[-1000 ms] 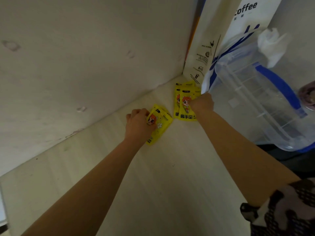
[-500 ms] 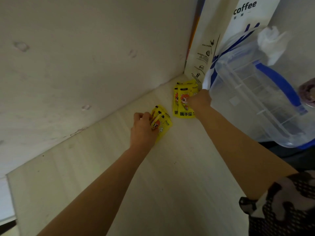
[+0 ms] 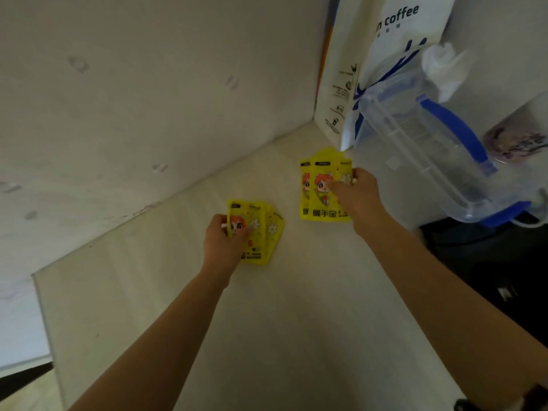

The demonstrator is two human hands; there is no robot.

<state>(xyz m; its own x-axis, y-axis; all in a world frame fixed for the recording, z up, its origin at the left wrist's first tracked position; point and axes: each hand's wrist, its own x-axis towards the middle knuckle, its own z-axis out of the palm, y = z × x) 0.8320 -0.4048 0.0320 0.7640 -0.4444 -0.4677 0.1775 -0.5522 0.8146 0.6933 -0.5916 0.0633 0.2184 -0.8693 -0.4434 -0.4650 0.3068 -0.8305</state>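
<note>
Two sets of yellow packets are held low over the pale table (image 3: 267, 336), in the corner by the wall (image 3: 148, 84).

- Left packets (image 3: 262, 232): a small fan, roughly three. They are gripped by the left hand (image 3: 221, 241) at their left edge, with the thumb laid across the printed front and the fingers curled behind.
- Right packets (image 3: 318, 197): at least two, overlapped. They are pinched by the right hand (image 3: 357, 194) at their right edge, with the thumb across the front.
- Whether either set touches the table cannot be told.
- The sets are held apart, with the right one nearer the corner.

Containers:
- A white paper bag (image 3: 394, 40) printed "coffee" is stood upright against the wall, just behind the right packets. Its inside is hidden.
- A clear plastic jug (image 3: 415, 149) with a blue handle is seen just right of the right hand, tilted in front of the bag. Only ribs are made out through its wall, so its contents cannot be told.
- A crumpled white tissue (image 3: 441, 66) is seen at the jug's upper end. Whether it is inside or behind cannot be told.
- A patterned cup (image 3: 516, 140) is seen at the far right, blurred, with its contents hidden.
</note>
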